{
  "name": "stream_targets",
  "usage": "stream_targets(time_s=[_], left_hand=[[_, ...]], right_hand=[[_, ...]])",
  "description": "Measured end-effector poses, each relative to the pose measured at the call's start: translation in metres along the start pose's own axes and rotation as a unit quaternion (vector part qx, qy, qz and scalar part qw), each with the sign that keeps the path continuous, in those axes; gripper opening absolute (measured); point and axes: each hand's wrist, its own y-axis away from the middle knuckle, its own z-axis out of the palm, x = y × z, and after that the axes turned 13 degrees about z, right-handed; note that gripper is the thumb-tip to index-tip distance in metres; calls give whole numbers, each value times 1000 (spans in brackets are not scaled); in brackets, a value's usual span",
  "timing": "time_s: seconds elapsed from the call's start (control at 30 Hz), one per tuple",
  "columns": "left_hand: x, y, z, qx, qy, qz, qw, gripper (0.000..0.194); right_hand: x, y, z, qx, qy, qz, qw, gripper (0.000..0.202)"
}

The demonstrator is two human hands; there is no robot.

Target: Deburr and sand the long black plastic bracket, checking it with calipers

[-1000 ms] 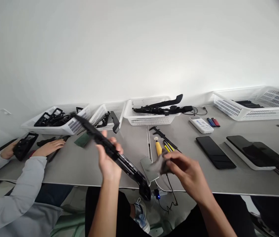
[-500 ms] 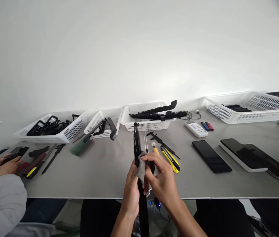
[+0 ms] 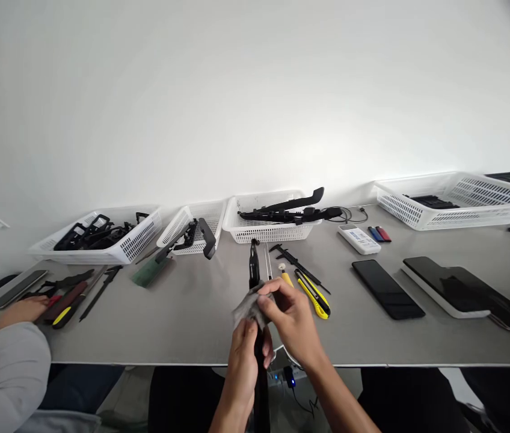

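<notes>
A long, glossy black plastic strip (image 3: 254, 264) points away from me over the table's front edge. My left hand (image 3: 242, 352) is wrapped round its middle, thumb on top. In my right hand (image 3: 293, 319) a grey cloth (image 3: 246, 304) is pinched between thumb and fingers, draped across the strip just ahead of the left thumb. Part of the strip is hidden under the cloth and hands. Right of it lie a yellow utility knife (image 3: 313, 293), a black caliper (image 3: 298, 263) and a yellow-handled tool (image 3: 285, 273).
White baskets with black plastic parts (image 3: 273, 233) line the wall. To the right are a white power bank (image 3: 358, 239), two small lighters (image 3: 380, 234) and phones (image 3: 388, 288). At left, a co-worker's hand (image 3: 23, 311) is among tools. A green-bladed tool (image 3: 153, 272) leans against a basket.
The cloth has spread out leftward over the strip, and the strip looks turned, showing a smoother face. The co-worker's hand has put down a dark flat object and reaches among the tools.
</notes>
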Motion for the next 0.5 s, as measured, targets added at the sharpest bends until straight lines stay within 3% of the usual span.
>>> stream_targets(time_s=[0.13,0.23,0.3,0.43,0.5], left_hand=[[10,9,-1,-87,71,-54,992,55],[13,14,1,-129,75,-86,985,55],[12,13,2,-86,63,-54,993,54],[14,5,0,111,10,56,992,52],[18,2,-3,147,-17,71,987,54]], right_hand=[[-2,-19,-14,114,-109,27,987,26],[-16,-21,-14,89,-79,-20,993,26],[-18,-14,-5,51,-26,-22,998,25],[2,10,17,-90,-23,98,991,34],[10,15,19,-95,-10,93,991,35]])
